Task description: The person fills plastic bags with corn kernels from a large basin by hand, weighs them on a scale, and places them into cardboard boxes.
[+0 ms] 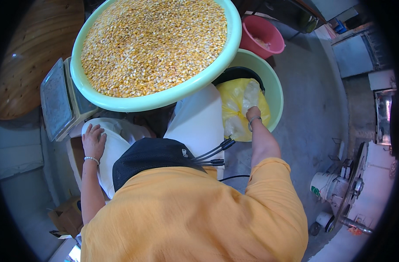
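My right hand [252, 113], a bangle at its wrist, is closed on a translucent patch of a yellow plastic bag [230, 95]; its fingertips are hidden. The bag sits in a pale green tub [275, 85] by my right leg, with a black container [233, 72] partly under it. My left hand [94, 140] rests on my left knee, fingers spread, with a beaded bracelet at the wrist. In front of my knees stands a wide light-green basin [147, 104], heaped with dried corn kernels [157, 49].
A platform scale [57, 100] stands left of the basin, beside a polished wooden tabletop [39, 52]. Beyond the tub is a pink bucket [278, 41]. Black cables [214, 150] stick out near my waist. A white bucket [322, 185] and a belt-wheel machine [350, 186] are at right.
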Demonstrator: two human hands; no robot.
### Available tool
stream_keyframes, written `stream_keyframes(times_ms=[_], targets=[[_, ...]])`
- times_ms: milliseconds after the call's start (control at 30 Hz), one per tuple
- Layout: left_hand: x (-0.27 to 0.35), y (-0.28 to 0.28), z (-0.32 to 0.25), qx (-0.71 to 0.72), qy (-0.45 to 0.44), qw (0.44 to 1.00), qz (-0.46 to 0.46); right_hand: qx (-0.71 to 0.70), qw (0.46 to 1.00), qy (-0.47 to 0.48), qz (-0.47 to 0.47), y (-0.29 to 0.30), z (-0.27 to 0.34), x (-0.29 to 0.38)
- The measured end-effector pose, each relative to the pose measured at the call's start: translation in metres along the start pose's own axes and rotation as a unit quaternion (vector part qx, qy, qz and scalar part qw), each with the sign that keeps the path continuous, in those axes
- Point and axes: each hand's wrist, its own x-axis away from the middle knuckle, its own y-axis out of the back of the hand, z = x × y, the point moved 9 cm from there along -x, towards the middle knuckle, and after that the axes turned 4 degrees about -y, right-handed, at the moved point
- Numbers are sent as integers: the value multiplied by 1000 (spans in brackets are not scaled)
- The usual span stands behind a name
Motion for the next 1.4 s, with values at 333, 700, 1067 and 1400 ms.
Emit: stream_keyframes(times_ms=[333,700,1067,1400], targets=[[-6,1,-5,-2,6,1000,7,-302,948,-89,46,55,3,12],[2,5,-2,29,6,999,-12,-523,832,11,-183,136,-13,-3],[8,30,14,247,13,956,-158,-714,676,182,-19,260,136,47],[0,132,-152,588,-169,789,-60,-638,632,417,140,298,365,214]])
